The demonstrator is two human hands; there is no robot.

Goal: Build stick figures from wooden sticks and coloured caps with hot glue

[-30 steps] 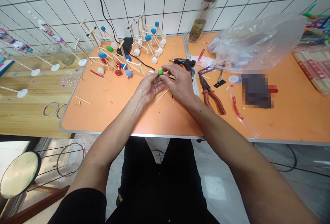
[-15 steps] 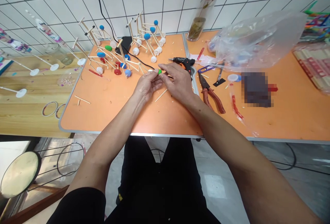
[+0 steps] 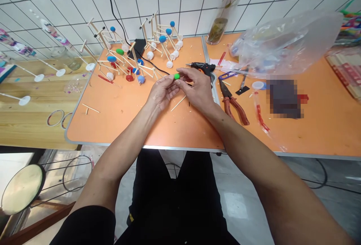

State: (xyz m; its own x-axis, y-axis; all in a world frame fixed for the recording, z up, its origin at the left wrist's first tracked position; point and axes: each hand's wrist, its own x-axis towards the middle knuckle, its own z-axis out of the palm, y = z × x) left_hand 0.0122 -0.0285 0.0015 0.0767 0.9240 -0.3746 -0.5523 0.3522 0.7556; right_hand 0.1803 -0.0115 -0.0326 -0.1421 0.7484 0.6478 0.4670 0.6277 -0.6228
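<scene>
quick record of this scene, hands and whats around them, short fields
left hand: fingertips at the small green ball
right hand: fingers at the same ball; cannot tell which hand grips it
things: black hot glue gun just beyond the right hand; loose wooden stick just below the hands
rest: wooden stick models with blue and white ends; red-handled pliers; clear plastic bag; glass bottle
surface: orange table
</scene>
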